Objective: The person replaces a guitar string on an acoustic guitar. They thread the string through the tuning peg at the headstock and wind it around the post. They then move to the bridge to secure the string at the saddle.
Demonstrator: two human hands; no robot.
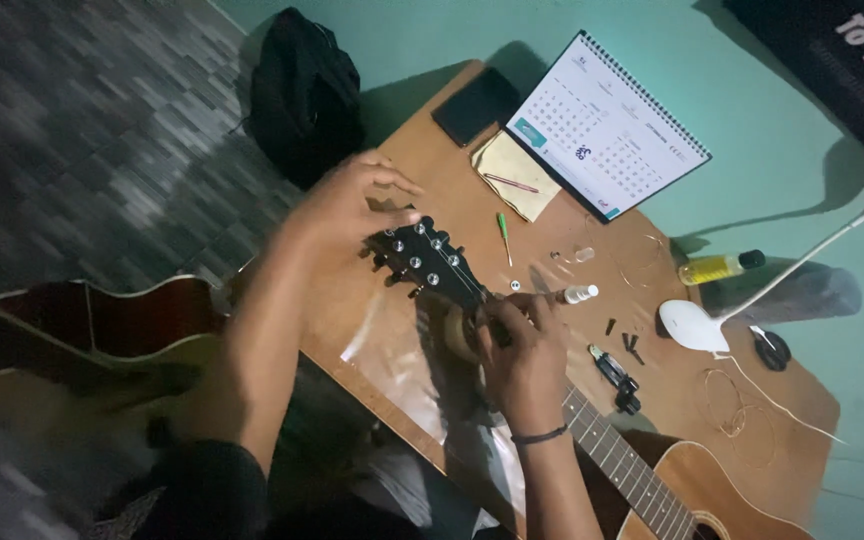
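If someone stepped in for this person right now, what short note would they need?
Left hand: open, fingers at the tuners on the guitar headstock. Right hand: pinched grip at the nut end of the guitar neck, which lies across the wooden table.
Nearby: green screwdriver, small white bottle, black winder tool, coiled string.
Done or left: whether all strings are fitted cannot be told from here.

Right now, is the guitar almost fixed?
Not yet. Done: pegs and old strings lie loose on the table. In hand: left hand at the headstock, right hand pinching the neck. Left: I can't tell how many strings.
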